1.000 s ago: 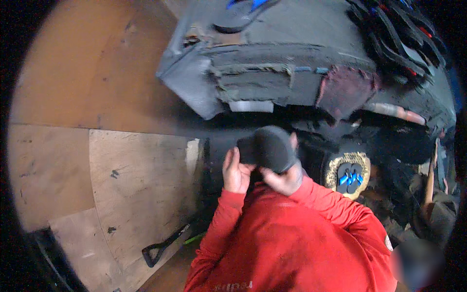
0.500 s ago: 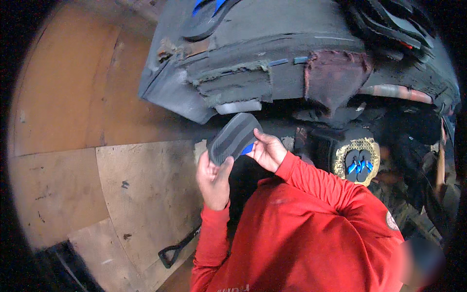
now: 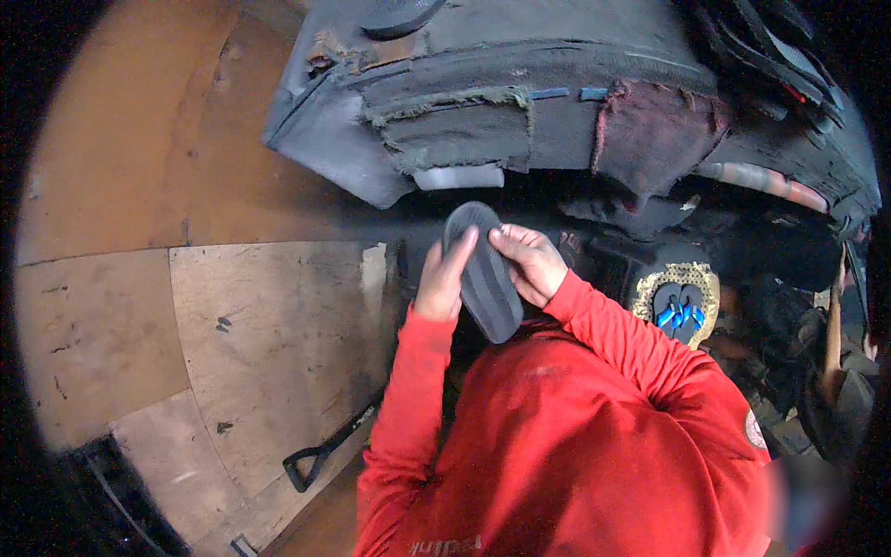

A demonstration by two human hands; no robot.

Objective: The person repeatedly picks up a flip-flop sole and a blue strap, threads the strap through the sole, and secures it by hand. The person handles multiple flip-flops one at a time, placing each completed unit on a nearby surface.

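Both hands hold one dark grey flip-flop (image 3: 490, 292) in front of my chest, its ridged, striped underside facing up. My left hand (image 3: 442, 280) grips the left edge near the far end, thumb laid on the sole. From the other side, my right hand (image 3: 536, 265) pinches the right edge with its thumb on top. The fingers behind the sole are hidden, and so is the strap.
Beyond my hands stands a dusty dark workbench (image 3: 557, 42) with a frayed reddish cloth (image 3: 657, 130) over its edge. To the right, a pair of flip-flops with blue straps (image 3: 680, 314) lies on a perforated yellowish seat (image 3: 701, 276). Wooden boards (image 3: 278, 343) extend left.
The flip-flop has turned from a slant to nearly upright, and its blue strap has gone from sight. My left hand has moved up and right along it. The view has shifted slightly.
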